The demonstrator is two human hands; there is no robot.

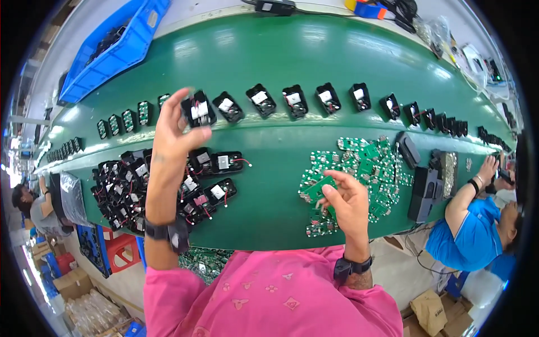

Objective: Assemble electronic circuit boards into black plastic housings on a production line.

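Observation:
My left hand [178, 126] is raised at the row of black plastic housings, thumb and fingers apart around one housing [199, 109] with a white block and wires inside. The fingers look spread rather than closed on it. My right hand [347, 205] is over a pile of green circuit boards [373, 163], with one circuit board [316, 190] between thumb and forefinger. To the right of my left hand, the row continues with more open housings [261, 100]. Beside my left forearm lies a heap of black housings [120, 188] with white blocks and red wires.
A blue crate [112, 50] stands at the far left. Housings fitted with green boards [128, 119] continue the row leftward. Black boxes [425, 194] sit right of the boards. A co-worker in blue [466, 233] works at the right; another person [42, 208] sits at the left.

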